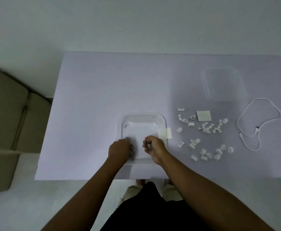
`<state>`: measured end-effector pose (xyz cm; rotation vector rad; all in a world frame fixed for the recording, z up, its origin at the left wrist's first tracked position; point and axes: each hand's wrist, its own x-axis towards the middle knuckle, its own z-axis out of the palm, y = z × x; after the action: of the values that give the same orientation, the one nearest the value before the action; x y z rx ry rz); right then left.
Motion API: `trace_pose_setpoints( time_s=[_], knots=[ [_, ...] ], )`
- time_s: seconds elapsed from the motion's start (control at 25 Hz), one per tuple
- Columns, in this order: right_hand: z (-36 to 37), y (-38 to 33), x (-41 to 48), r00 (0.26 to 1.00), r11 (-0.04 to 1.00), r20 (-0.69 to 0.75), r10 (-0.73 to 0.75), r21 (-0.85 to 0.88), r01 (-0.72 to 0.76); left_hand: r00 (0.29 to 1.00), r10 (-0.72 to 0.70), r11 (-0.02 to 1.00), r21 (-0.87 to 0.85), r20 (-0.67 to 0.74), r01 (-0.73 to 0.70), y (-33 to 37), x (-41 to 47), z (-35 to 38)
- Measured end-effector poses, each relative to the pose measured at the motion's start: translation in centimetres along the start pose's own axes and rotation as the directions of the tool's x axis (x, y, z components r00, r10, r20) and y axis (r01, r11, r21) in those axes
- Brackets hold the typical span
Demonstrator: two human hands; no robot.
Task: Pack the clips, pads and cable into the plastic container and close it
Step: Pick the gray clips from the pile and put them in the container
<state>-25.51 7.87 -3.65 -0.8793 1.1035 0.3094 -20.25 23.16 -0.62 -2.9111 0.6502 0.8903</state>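
The clear plastic container [144,120] stands open on the table in front of me. My left hand [119,151] is curled over its near left corner, with small pale clips bunched under the fingers. Over the near right part, my right hand [154,149] pinches a small greyish clip. One white pad [165,133] leans on the container's right rim, and another pad [203,115] lies further right. Several white clips [204,152] are scattered to the right of the container. The white cable [259,124] lies looped at the far right.
The clear lid [224,86] lies flat at the back right of the pale table [94,97]. A cardboard box [8,122] stands on the floor left of the table. My legs and feet show below the table's near edge.
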Motion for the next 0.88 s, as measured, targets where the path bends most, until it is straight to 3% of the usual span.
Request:
trace_pose_setpoints(
  time_s=[0.12,0.2,0.32,0.4,0.48,0.52,0.6,0.68,0.76,0.88],
  knots=[
    [-0.1,1.1,0.3,0.997,0.990,-0.063,0.039,-0.132,-0.047,1.000,0.008,0.997,-0.073,-0.027,-0.010,-0.4,-0.3,-0.3],
    [0.3,1.1,0.1,0.998,0.979,-0.058,0.028,-0.200,-0.039,0.990,-0.026,0.974,-0.225,-0.136,-0.006,-0.9,-0.3,-0.8],
    [1.6,1.1,-0.1,0.999,0.937,-0.020,-0.049,-0.347,0.039,0.907,-0.239,0.838,-0.546,-0.347,0.011,-1.9,0.0,-1.0],
    [2.6,1.3,-0.4,0.990,0.867,0.046,-0.131,-0.480,0.137,0.893,-0.372,0.641,-0.766,-0.255,0.048,-2.7,0.9,-0.5],
    [3.4,1.7,-0.8,0.969,0.744,0.114,-0.221,-0.623,0.243,0.939,-0.344,0.414,-0.900,-0.014,0.139,-3.1,1.8,0.3],
    [3.7,1.9,-0.9,0.950,0.665,0.152,-0.272,-0.684,0.300,0.954,-0.295,0.368,-0.915,0.052,0.164,-3.1,1.9,0.6],
    [4.1,2.2,-1.0,0.908,0.510,0.232,-0.349,-0.766,0.391,0.963,-0.262,0.363,-0.918,0.066,0.162,-2.9,1.9,1.2],
    [4.1,2.4,-1.1,0.885,0.424,0.278,-0.373,-0.798,0.429,0.961,-0.278,0.356,-0.928,0.009,0.111,-2.5,1.7,1.7],
    [3.8,2.4,-1.1,0.881,0.413,0.289,-0.374,-0.799,0.437,0.960,-0.279,0.327,-0.941,-0.010,0.085,-2.0,1.4,1.7],
    [3.0,2.2,-1.3,0.898,0.499,0.241,-0.368,-0.764,0.410,0.962,-0.273,0.316,-0.945,-0.009,0.081,-1.6,1.4,1.6]
  ],
)
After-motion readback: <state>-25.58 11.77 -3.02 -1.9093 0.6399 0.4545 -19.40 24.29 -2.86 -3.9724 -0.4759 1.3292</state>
